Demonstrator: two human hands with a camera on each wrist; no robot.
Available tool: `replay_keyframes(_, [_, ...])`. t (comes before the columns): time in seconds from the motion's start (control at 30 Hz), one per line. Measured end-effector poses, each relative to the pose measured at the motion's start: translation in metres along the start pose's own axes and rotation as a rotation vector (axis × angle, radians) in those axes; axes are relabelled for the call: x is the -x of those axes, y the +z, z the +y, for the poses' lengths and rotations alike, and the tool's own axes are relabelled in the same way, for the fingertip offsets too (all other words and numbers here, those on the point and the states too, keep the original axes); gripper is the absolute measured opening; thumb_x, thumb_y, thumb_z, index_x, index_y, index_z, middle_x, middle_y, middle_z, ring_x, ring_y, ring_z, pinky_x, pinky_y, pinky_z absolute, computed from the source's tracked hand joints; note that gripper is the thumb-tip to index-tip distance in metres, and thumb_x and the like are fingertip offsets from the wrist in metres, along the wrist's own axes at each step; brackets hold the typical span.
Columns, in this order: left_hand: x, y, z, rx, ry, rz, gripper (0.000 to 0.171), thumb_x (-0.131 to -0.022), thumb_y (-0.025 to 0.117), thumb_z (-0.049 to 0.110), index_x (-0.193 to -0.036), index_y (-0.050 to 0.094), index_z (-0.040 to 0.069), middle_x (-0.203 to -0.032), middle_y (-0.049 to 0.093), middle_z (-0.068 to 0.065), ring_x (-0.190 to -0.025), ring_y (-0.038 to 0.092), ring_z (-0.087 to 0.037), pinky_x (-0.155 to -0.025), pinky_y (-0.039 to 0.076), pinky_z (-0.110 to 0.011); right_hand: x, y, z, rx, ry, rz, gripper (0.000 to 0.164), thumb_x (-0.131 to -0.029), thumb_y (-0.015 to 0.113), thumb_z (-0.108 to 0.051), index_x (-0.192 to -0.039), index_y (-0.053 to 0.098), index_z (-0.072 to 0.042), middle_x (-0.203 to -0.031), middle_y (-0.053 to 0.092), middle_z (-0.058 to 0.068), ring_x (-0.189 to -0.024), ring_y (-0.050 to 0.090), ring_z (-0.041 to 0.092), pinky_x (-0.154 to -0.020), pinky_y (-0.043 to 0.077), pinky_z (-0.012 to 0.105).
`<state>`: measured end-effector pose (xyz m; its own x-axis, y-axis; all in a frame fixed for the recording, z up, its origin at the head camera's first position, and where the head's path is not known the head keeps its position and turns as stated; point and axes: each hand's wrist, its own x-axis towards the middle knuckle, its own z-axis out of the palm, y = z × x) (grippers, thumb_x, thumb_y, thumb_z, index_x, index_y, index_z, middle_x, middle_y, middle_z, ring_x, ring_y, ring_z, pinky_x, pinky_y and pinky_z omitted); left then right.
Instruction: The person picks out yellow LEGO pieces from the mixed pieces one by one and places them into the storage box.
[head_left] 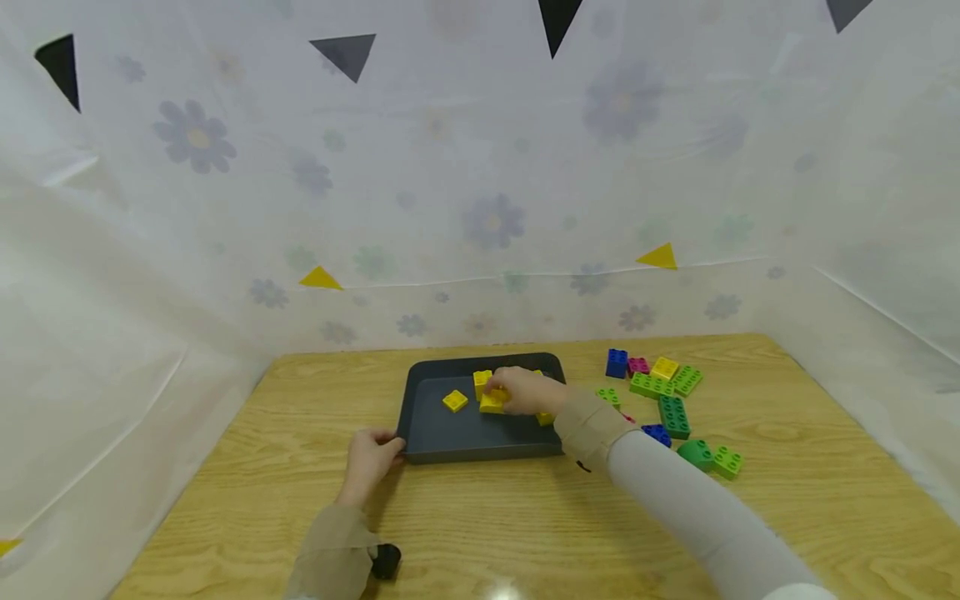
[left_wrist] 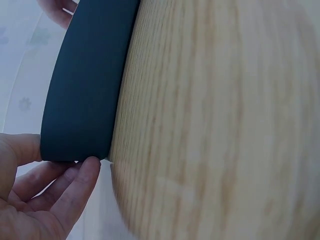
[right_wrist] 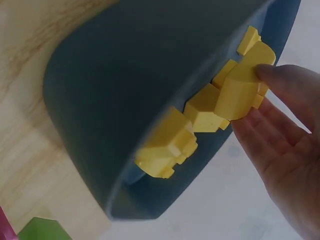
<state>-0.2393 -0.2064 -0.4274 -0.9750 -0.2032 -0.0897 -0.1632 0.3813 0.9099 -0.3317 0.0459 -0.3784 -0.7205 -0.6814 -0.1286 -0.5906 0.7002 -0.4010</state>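
Observation:
A dark grey tray [head_left: 480, 450] lies on the wooden table with several yellow toy bricks in it. My left hand [head_left: 369, 460] holds the tray at its near left corner; the left wrist view has the thumb at the rim and a fingertip low on the wall. Inside the tray, my right hand [head_left: 523, 390] pinches a yellow brick [right_wrist: 242, 87] with a rounded side between thumb and fingers. A flat yellow brick [head_left: 455, 401] lies left of it, and another yellow brick [head_left: 482, 382] stands just behind. Others on the tray's right are partly hidden by the right hand.
Right of the tray, loose bricks lie on the table: a blue one [head_left: 617, 363], a magenta one [head_left: 638, 366], a yellow one [head_left: 664, 369], a dark green one [head_left: 674, 417] and several light green ones. A patterned white sheet [head_left: 495, 225] hangs behind the table.

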Motion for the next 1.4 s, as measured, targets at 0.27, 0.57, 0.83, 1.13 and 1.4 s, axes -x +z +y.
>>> replay_keyframes(0.27, [0.000,0.001,-0.001,-0.005,-0.006,-0.005,0.024,-0.085,0.054,-0.002,-0.102,0.059,-0.018,-0.097,0.059,-0.031,-0.075,0.066,-0.028,-0.066,0.058,-0.033,-0.003,0.012,0.001,0.046,-0.028,-0.049,0.030,-0.084,0.060,0.003,-0.113,0.062,-0.004,-0.115,0.058,0.011,-0.108,0.052,0.027,-0.094,0.046,0.037])
replay_keyframes(0.57, [0.000,0.001,-0.001,0.004,0.001,-0.008,0.024,-0.085,0.053,-0.003,-0.103,0.058,-0.019,-0.097,0.059,-0.032,-0.075,0.066,-0.028,-0.066,0.058,-0.033,-0.003,0.017,0.000,0.041,-0.019,-0.064,0.033,-0.084,0.058,0.006,-0.116,0.060,-0.005,-0.120,0.057,0.010,-0.112,0.052,0.026,-0.093,0.047,0.035])
replay_keyframes(0.83, [0.001,0.000,0.001,-0.003,0.007,0.000,0.024,-0.084,0.054,-0.003,-0.102,0.058,-0.019,-0.097,0.059,-0.032,-0.073,0.066,-0.026,-0.066,0.058,-0.033,-0.002,0.020,-0.002,0.050,0.004,-0.061,0.036,-0.084,0.059,0.006,-0.117,0.060,-0.006,-0.121,0.055,0.007,-0.113,0.051,0.024,-0.093,0.047,0.033])
replay_keyframes(1.13, [0.003,-0.001,0.002,-0.002,0.014,-0.008,0.024,-0.085,0.053,-0.004,-0.103,0.058,-0.020,-0.098,0.059,-0.033,-0.076,0.066,-0.031,-0.067,0.058,-0.035,-0.002,0.018,-0.004,0.055,0.007,-0.073,0.037,-0.084,0.058,0.007,-0.118,0.059,-0.006,-0.122,0.055,0.007,-0.114,0.051,0.024,-0.093,0.047,0.033])
replay_keyframes(1.4, [0.002,0.000,0.001,0.000,0.009,0.007,0.024,-0.084,0.054,-0.004,-0.102,0.059,-0.019,-0.096,0.059,-0.031,-0.074,0.066,-0.027,-0.066,0.058,-0.033,0.000,0.012,-0.003,0.028,-0.038,-0.085,0.042,-0.086,0.059,0.000,-0.127,0.052,-0.005,-0.128,0.052,0.009,-0.118,0.048,0.026,-0.095,0.046,0.034])
